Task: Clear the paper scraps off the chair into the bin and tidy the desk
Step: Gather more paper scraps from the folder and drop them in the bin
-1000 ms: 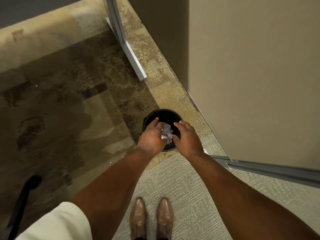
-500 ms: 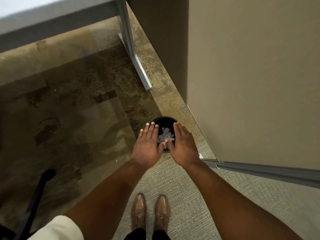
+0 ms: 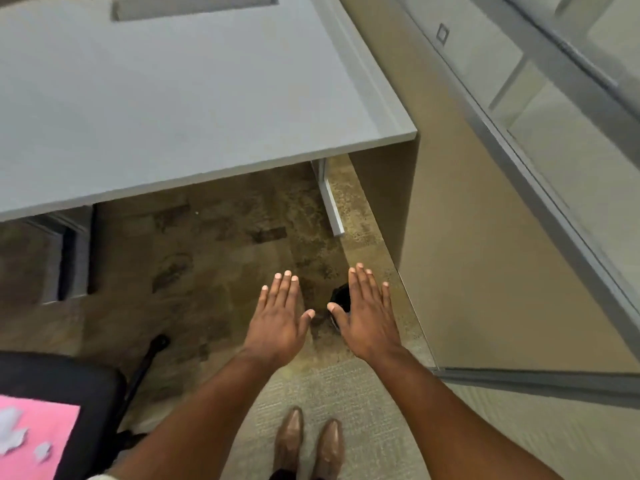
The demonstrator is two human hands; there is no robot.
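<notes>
both hands (image 3: 277, 323) now empty, spread apart above bin (image 3: 341, 299).

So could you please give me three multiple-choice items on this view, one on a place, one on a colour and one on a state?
1. Where do the white scraps lie?
A. on the desk
B. on the pink sheet on the chair
C. on the carpet

2. What colour is the bin?
A. black
B. white
C. pink

3. How are the hands?
A. both fists
B. one gripping paper
C. both open and empty

Answers: 1 B, scraps rest on the pink sheet over the chair; 2 A, its dark rim shows beside the right hand; 3 C, left hand and right have fingers spread, holding nothing.
</notes>
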